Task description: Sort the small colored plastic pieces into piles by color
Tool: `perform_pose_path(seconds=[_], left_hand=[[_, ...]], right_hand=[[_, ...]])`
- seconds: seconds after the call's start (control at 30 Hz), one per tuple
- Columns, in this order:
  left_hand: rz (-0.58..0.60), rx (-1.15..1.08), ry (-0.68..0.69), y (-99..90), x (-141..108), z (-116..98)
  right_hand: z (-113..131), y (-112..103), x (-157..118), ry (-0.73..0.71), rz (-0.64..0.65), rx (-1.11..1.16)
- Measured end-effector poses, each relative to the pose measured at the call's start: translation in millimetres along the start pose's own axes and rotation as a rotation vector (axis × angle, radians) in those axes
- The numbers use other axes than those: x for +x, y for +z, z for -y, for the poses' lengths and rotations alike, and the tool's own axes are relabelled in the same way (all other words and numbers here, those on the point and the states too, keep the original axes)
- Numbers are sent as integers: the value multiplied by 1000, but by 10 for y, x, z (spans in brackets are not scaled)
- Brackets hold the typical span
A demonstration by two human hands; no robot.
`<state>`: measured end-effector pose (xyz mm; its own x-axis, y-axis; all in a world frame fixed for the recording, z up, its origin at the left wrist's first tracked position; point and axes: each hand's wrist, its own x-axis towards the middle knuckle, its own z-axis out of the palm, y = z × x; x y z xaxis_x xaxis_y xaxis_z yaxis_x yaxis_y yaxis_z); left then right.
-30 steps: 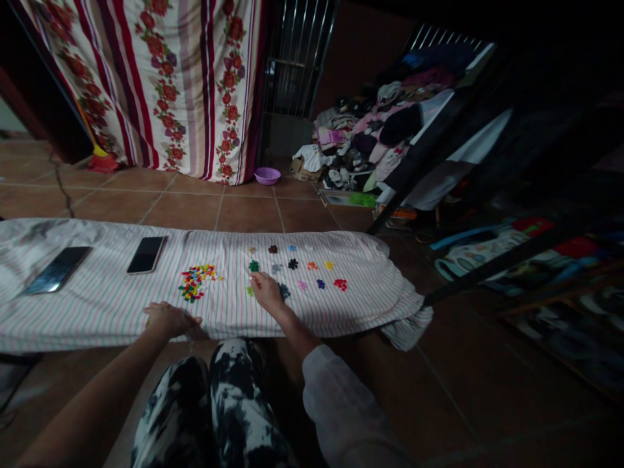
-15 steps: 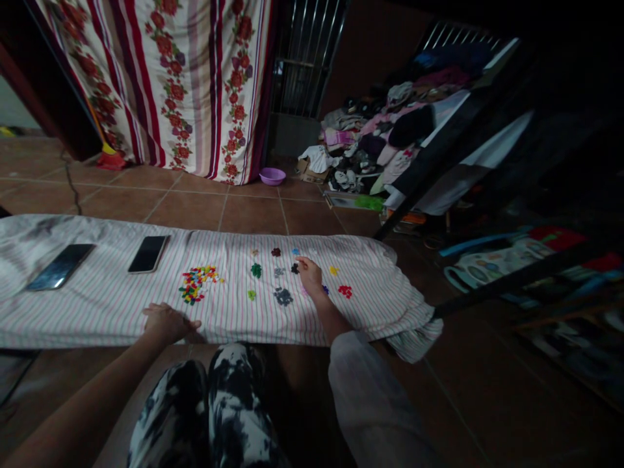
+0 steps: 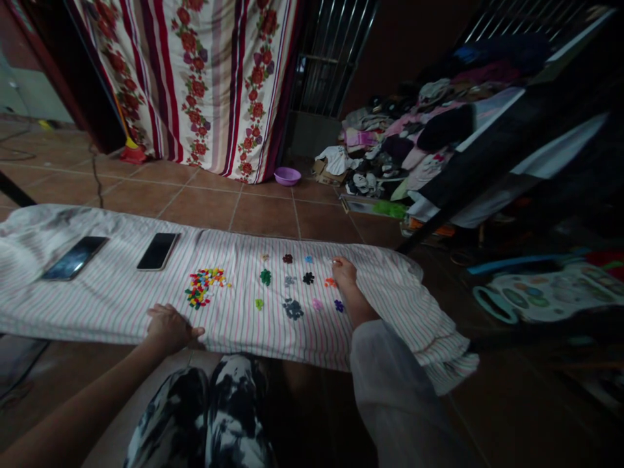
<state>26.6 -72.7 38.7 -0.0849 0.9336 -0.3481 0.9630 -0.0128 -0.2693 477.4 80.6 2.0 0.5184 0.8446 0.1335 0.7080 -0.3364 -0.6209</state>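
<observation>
My left hand [image 3: 168,327] rests on the near edge of the striped cloth [image 3: 117,305], fingers apart and holding nothing. Just beyond it lies a mixed pile of small red, yellow, green and white pieces [image 3: 205,286]. My right hand [image 3: 344,272] is over the right part of the cloth, fingers pinched together; whatever they hold is too small to name. Beside that hand are orange pieces [image 3: 330,282]. Small single-colour groups lie to its left, among them black [image 3: 309,278], dark green [image 3: 266,277], dark grey [image 3: 293,309], brown [image 3: 287,259] and blue [image 3: 309,259].
Two phones, one [image 3: 75,258] at far left and another [image 3: 158,251] nearer the mixed pile, lie on the cloth. Behind are a floral curtain [image 3: 219,84], a purple basin [image 3: 287,176] and heaped clothes [image 3: 397,140]. A dark frame bar slants at the right.
My right hand has moved right, from beside the black pieces to beyond the orange ones, uncovering the orange group. The camera view has shifted; my left hand stays at the cloth's near edge.
</observation>
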Motion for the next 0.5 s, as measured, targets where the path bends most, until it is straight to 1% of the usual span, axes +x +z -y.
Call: perform_pose_path(seconds=[0.1,0.13,0.33,0.5], left_hand=[[0,179,36,-29,-19,-7],[-2,198,42,-32,-19,-7],[-1,211,34,8,3,-6],[18,266,10,67,20,-4]], right_hand=[[-20,13,94,2,11,-50],[-26,15,121,2,14,-59],[-58,39,271,26,61,-95],[-63,95,337,6,125,-92]])
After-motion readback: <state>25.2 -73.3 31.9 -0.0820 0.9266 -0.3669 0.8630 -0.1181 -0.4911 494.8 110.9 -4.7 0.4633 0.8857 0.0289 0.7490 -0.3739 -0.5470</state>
